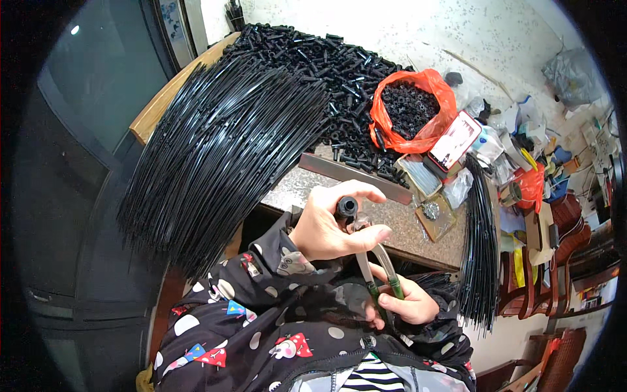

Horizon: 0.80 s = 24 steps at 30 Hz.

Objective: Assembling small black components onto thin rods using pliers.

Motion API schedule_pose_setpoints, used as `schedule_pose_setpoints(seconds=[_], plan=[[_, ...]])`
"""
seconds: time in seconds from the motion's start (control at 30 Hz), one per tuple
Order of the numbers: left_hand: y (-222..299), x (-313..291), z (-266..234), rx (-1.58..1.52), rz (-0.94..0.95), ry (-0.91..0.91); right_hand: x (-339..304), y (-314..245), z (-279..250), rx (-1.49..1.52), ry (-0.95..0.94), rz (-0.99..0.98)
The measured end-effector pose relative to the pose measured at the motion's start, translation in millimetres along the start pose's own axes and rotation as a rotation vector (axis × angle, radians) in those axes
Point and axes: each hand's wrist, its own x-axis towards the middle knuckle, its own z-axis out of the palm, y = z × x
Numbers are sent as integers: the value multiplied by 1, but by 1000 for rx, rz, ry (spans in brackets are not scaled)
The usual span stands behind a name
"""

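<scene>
My left hand (326,225) curls around a short black tubular piece (347,208), its round hollow end facing up. The index finger and thumb of that hand reach out past the piece. Lower down and to the right, my right hand (413,302) closes on the handles of a pair of pliers (385,262). Those handles are pale, with green ends, and they stand apart. The pliers' head reaches up to the black piece by my left thumb. Whether its jaws grip the piece is hidden by my left hand.
A large bundle of thin black rods (222,144) covers the table's left side. Behind lies a heap of black tubular pieces (313,65), held by a metal strip (356,179). An orange bag (428,140) of small black parts, a phone (455,140) and another rod bundle (479,255) are rightward.
</scene>
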Motion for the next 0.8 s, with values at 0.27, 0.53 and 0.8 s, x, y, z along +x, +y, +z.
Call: schedule_pose_setpoints(seconds=[0.27, 0.53, 0.8], plan=[[-27, 4, 23, 33, -89, 94, 21, 49, 3, -30, 236, -80], [-45, 5, 29, -111, -28, 242, 30, 33, -56, -537, 916, -331], [-53, 8, 40, -112, -15, 175, 4, 20, -201, -1440, 1410, -436]])
